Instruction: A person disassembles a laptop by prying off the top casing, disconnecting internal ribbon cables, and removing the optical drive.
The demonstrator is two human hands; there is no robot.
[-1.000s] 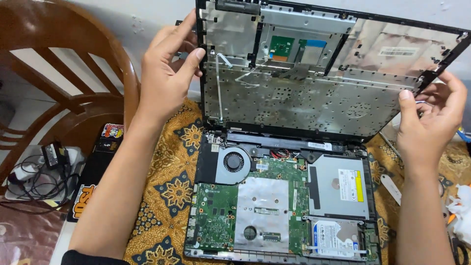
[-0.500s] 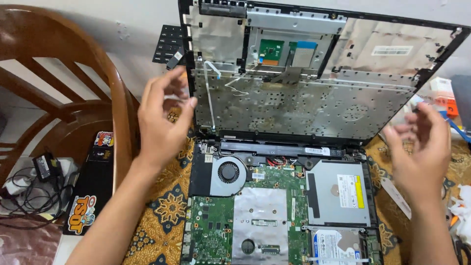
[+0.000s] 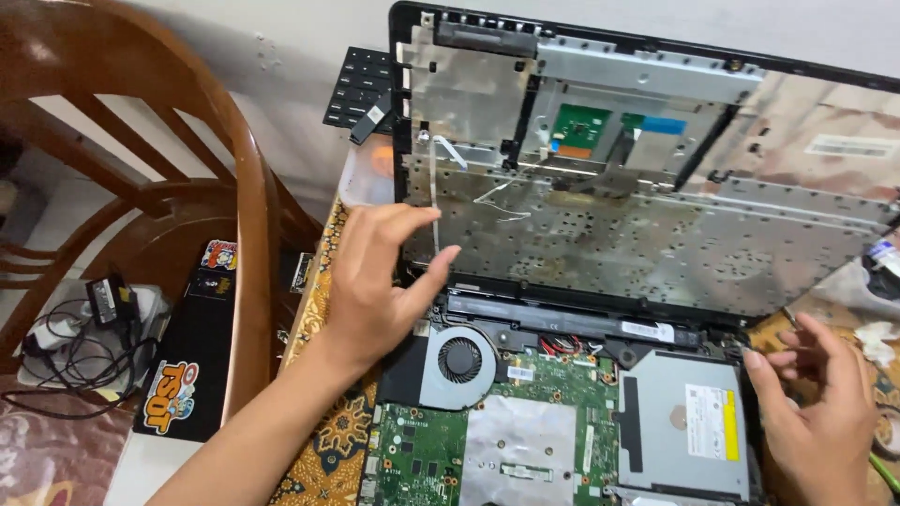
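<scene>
An opened laptop base lies before me, showing a green circuit board, a round cooling fan and a silver optical drive. Its top cover stands upright behind the base, metal underside facing me. My left hand hovers with fingers spread beside the cover's lower left edge, holding nothing. My right hand is at the base's right edge beside the optical drive, fingers loosely curled and empty.
A brown wooden chair stands at the left with a stickered black laptop and a charger with cables on it. A patterned cloth covers the table. A black keyboard piece leans at the wall.
Both hands have let go of the upright cover and dropped down toward the base. The view has shifted closer and to the right.
</scene>
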